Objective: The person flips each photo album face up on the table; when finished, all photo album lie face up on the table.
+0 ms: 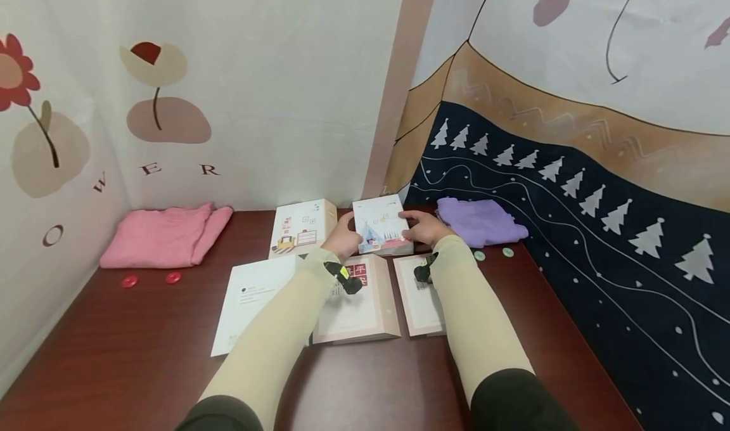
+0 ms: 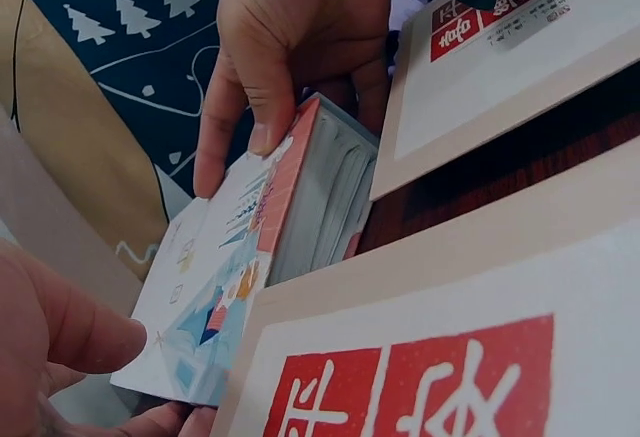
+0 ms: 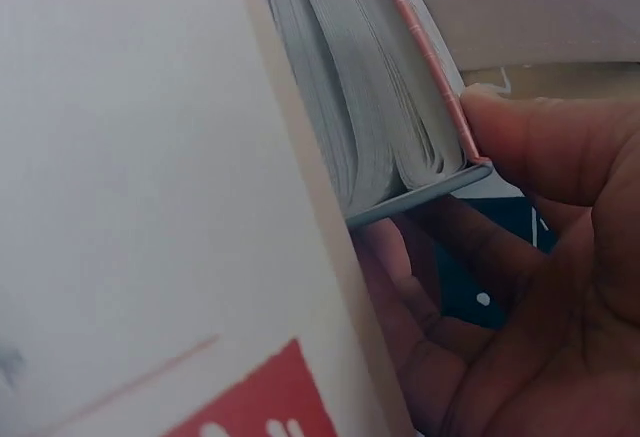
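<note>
Both hands hold a thick hardcover book (image 1: 381, 218) with an illustrated white cover and a coral edge, at the back middle of the table. My left hand (image 1: 342, 238) grips its left side; in the left wrist view the thumb is over the cover and the fingers are at the edge below. On the opposite side my right hand (image 1: 426, 228) pinches the book, thumb along the cover's edge and fingers underneath, as the right wrist view shows. Grey-white page edges (image 3: 350, 77) face that camera. Right in front lies a beige-edged book (image 1: 356, 310) with red character blocks.
Another illustrated book (image 1: 296, 222) lies left of the held one. A white book (image 1: 251, 291) and a beige-edged book (image 1: 413, 291) lie in front. Folded pink cloth (image 1: 162, 234) with red buttons (image 1: 130, 281) is left; purple cloth (image 1: 479, 222) with green buttons (image 1: 507, 252) is right.
</note>
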